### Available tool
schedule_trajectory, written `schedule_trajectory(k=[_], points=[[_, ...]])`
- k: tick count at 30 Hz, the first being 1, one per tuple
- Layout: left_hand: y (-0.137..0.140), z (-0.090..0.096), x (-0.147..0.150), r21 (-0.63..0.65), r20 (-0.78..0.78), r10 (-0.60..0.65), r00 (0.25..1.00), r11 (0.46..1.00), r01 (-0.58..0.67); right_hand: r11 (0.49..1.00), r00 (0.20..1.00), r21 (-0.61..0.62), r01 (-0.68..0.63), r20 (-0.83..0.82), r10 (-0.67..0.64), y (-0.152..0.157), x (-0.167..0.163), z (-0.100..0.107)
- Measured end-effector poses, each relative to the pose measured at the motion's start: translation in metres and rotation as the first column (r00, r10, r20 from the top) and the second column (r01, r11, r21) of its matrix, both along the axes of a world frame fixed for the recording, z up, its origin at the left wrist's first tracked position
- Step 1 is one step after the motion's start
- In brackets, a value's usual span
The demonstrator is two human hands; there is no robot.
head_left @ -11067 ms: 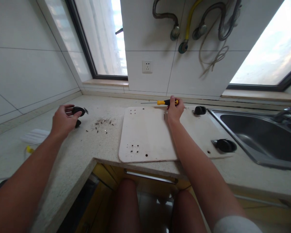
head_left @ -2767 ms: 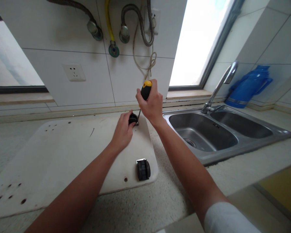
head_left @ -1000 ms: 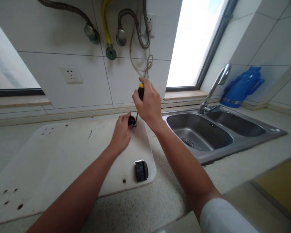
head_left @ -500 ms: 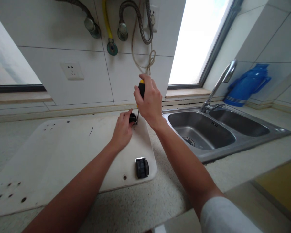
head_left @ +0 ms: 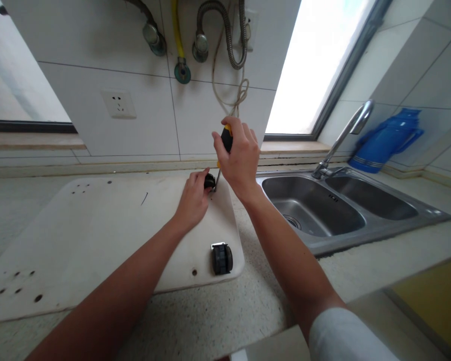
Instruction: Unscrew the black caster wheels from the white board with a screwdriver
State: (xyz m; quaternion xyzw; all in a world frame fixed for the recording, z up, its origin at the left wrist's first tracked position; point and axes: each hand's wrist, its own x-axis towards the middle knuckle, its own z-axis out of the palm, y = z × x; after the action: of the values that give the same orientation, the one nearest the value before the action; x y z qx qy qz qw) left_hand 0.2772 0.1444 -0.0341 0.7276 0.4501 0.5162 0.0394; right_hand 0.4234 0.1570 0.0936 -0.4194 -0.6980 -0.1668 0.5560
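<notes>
My right hand (head_left: 240,153) is wrapped round the black and yellow handle of a screwdriver (head_left: 227,138). Its shaft slants down to the base of a black caster wheel (head_left: 209,181) near the far right corner of a white board (head_left: 108,240). Against the board, my left hand (head_left: 192,198) grips this caster; its fingertips are partly hidden behind the wheel. Another black caster (head_left: 222,258) with a metal plate sits at the board's near right corner. The screw under the screwdriver's tip is too small to make out.
Right of the board is a double steel sink (head_left: 311,205) with a tap (head_left: 342,138). A blue thermos jug (head_left: 387,141) leans behind it. Pipe valves (head_left: 200,47), a yellow hose (head_left: 178,30) and a socket (head_left: 118,104) are on the tiled wall. The board lies on a speckled counter (head_left: 263,301).
The camera view has shifted and tilted slightly. My right hand and the screwdriver handle lean a little further right; my left hand stays on the caster.
</notes>
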Motion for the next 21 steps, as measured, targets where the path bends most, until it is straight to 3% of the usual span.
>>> schedule_trajectory(k=[13,21], points=[[0.001,-0.003,0.002,0.015,-0.021,0.031,0.999,0.999,-0.030,0.985,0.995,0.172,-0.008,-0.099,0.025,0.013,0.006,-0.012],[0.001,-0.002,0.003,-0.009,-0.027,0.043,0.999,0.999,-0.043,0.974,0.987,0.207,-0.094,-0.107,0.118,0.001,0.007,0.001]])
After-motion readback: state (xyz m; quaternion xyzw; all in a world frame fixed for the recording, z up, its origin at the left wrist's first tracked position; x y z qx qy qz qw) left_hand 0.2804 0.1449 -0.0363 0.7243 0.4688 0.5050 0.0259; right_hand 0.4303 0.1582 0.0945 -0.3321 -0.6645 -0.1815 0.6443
